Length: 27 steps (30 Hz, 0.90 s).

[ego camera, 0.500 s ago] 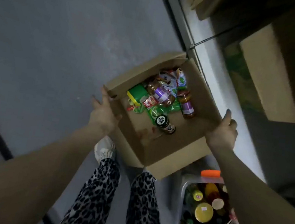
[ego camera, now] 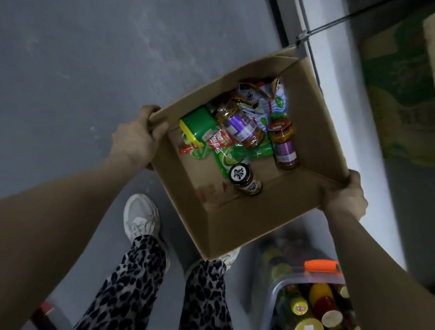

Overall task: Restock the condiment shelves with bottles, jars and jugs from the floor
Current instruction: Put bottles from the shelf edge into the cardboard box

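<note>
Here, in the head view, the left hand [ego camera: 135, 139] curled over one corner of the open cardboard box [ego camera: 245, 222] and the right hand [ego camera: 348, 198] clamped the opposite corner, probably to keep it level. Inside, a black-lidded jar [ego camera: 244, 178] lay among other jars and sachets [ego camera: 269, 100]. A clear bin [ego camera: 274, 290] of bottles stood nearby on the floor.

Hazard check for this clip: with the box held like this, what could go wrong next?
1. The left hand and right hand grip the box only at opposite rim corners; the cardboard could bend or slip.
2. Jars lie loose on their sides inside; a tilt could roll them and shift the weight.
3. The box is above a shoe and near the bottle bin; a drop could hit either.
</note>
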### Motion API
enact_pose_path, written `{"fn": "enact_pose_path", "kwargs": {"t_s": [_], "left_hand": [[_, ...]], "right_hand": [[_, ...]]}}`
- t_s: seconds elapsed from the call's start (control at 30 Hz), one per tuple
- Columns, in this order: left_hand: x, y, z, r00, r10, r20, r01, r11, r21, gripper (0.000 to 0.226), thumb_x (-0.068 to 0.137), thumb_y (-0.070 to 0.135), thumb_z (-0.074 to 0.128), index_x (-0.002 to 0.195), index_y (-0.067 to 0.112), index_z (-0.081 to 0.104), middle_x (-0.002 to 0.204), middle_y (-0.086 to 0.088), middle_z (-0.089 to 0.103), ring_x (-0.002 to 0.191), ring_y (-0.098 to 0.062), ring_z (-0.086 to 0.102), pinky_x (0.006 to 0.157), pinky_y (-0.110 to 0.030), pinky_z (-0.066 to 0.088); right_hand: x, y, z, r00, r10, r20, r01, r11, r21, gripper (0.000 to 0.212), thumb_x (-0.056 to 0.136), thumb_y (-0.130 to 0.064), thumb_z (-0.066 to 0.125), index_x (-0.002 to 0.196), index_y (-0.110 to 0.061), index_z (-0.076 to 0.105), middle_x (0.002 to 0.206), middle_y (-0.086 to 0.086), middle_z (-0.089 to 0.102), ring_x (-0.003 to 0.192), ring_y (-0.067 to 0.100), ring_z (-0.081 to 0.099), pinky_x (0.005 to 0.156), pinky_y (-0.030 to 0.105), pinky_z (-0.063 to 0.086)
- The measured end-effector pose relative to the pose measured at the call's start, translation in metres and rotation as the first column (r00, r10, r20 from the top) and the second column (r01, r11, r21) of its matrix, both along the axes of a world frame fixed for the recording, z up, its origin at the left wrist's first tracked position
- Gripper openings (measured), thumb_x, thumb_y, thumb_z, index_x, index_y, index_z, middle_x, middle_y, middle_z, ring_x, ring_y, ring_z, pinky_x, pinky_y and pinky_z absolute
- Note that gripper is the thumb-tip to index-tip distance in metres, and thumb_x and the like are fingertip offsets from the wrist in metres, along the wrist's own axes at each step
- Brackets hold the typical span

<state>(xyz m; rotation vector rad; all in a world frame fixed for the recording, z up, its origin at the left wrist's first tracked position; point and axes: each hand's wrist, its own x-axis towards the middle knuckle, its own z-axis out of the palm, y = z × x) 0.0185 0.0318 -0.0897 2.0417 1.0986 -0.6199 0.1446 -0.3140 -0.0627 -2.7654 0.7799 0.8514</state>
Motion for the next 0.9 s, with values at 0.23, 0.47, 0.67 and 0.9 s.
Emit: {"fn": "enact_pose_path", "kwargs": {"t_s": [0.23, 0.47, 0.67, 0.9], "left_hand": [[-0.008, -0.001, -0.004, 0.999, -0.035, 0.035, 0.032, 0.997, 0.073, 0.039, 0.095, 0.003, 0.048, 0.12, 0.025, 0.069, 0.105, -0.023, 0.07, 0.094, -0.043, 0.066, 0.083, -0.047, 0.059], [-0.033, 0.015, 0.04, 1.0, -0.013, -0.003, 0.013, 0.993, 0.115, 0.042, 0.09, -0.002, 0.051, 0.118, 0.022, 0.071, 0.097, -0.025, 0.07, 0.091, -0.044, 0.065, 0.084, -0.044, 0.054], [-0.079, 0.057, 0.097, 0.993, 0.099, -0.071, -0.094, 0.993, 0.07, 0.036, 0.093, 0.001, 0.053, 0.122, 0.015, 0.07, 0.1, -0.025, 0.071, 0.091, -0.041, 0.067, 0.084, -0.047, 0.055], [-0.097, 0.131, 0.205, 0.991, 0.107, -0.075, -0.102, 0.992, 0.077, 0.025, 0.096, 0.004, 0.054, 0.113, 0.01, 0.072, 0.087, -0.021, 0.072, 0.067, -0.032, 0.066, 0.071, -0.042, 0.058]], "right_hand": [[-0.001, 0.015, 0.014, 0.995, -0.07, 0.066, 0.067, 0.997, 0.039, 0.045, 0.086, -0.001, 0.051, 0.122, -0.025, 0.065, 0.095, 0.014, 0.061, 0.1, 0.044, 0.061, 0.097, 0.046, 0.054], [-0.012, 0.044, 0.051, 0.995, -0.012, 0.097, 0.005, 0.997, 0.072, 0.044, 0.091, -0.002, 0.051, 0.127, -0.021, 0.067, 0.112, 0.021, 0.07, 0.111, 0.044, 0.06, 0.102, 0.041, 0.047], [-0.032, 0.094, 0.101, 0.988, 0.104, 0.118, -0.122, 0.98, 0.155, 0.04, 0.089, 0.003, 0.052, 0.119, -0.015, 0.071, 0.108, 0.018, 0.072, 0.107, 0.039, 0.062, 0.091, 0.035, 0.047], [-0.011, 0.175, 0.194, 0.979, 0.179, 0.094, -0.192, 0.969, 0.154, 0.041, 0.092, -0.002, 0.051, 0.122, -0.021, 0.073, 0.102, 0.015, 0.072, 0.1, 0.037, 0.066, 0.095, 0.039, 0.052]]}}
